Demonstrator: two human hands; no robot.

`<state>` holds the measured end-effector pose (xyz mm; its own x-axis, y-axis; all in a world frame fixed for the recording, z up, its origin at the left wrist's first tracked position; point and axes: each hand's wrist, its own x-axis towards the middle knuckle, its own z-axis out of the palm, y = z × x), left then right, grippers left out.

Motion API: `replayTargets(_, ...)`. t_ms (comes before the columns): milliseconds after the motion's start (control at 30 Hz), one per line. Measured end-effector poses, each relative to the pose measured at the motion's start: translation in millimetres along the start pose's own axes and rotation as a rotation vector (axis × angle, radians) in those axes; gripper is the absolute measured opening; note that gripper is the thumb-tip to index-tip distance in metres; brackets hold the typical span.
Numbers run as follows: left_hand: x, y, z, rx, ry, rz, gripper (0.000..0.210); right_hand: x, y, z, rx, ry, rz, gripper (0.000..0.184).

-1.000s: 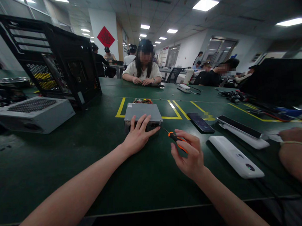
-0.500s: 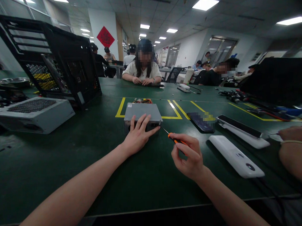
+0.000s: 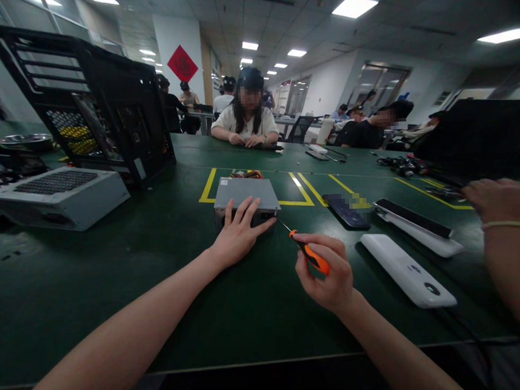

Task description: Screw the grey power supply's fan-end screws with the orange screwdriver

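A grey computer power supply [image 3: 248, 191] lies on the green table, its bundled coloured cables behind it. Across its near face and top edge rests my left hand [image 3: 237, 233], fingers stretched and spread, with the thumb by the lower right corner. My right hand [image 3: 328, 272] is closed around an orange and black screwdriver [image 3: 318, 261]. The thin shaft points up and left, its tip at the right corner of the near face beside my left thumb. Whether the tip sits in a screw is too small to tell.
At left stand a black computer case [image 3: 140, 120] and a second power supply [image 3: 66, 198]. A phone [image 3: 347, 209], a white device [image 3: 407, 269] and another white device [image 3: 416, 225] lie at right. Another person's hand [image 3: 497, 202] reaches in there. Someone sits opposite.
My right hand has shifted its grip slightly, showing more of the screwdriver's orange handle. My left hand and the power supply stay put. At right, the other person's hand has moved up and left.
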<state>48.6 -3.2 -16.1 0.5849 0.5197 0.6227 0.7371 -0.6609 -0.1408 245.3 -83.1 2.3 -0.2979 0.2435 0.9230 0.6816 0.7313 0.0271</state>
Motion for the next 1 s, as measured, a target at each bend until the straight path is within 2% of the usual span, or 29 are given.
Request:
replayTargets(100, 0, 0, 1.2, -0.004, 0.01, 0.0, 0.055, -3, -2, 1, 0.07, -0.005, -0.053, 0.038)
replayTargets(233, 0, -1, 0.4, -0.007, 0.01, 0.005, 0.051, -7, -4, 3, 0.052, -0.077, -0.06, 0.033)
replayTargets(433, -1, -1, -2.5, -0.023, -0.001, 0.017, 0.048, -6, -5, 9, 0.076, -0.123, -0.164, 0.036)
replayTargets(1000, -1, -2, -2.4, -0.066, 0.016, 0.012, 0.046, -6, -5, 15, 0.103, -0.169, -0.143, 0.034)
